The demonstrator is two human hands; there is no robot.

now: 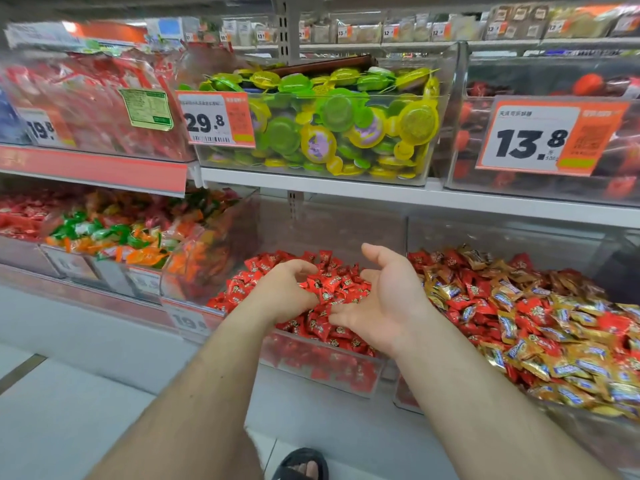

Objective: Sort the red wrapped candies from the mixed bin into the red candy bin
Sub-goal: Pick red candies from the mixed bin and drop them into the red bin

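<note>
The left hand (285, 289) hangs over the clear plastic bin of red wrapped candies (322, 367), fingers curled down into the heap; whether it grips any candy cannot be told. The right hand (384, 303) is beside it, palm turned up and inward, fingers relaxed and spread wide, its fingertips touching the red pile and holding nothing. Just right of this bin stands the clear mixed bin of gold and red wrapped candies (568, 415), heaped high. To the left sits a bin of orange and green wrapped sweets (117, 271). On the white shelf (346, 187) above rests a clear box of round green and yellow packets (322, 126).
</note>
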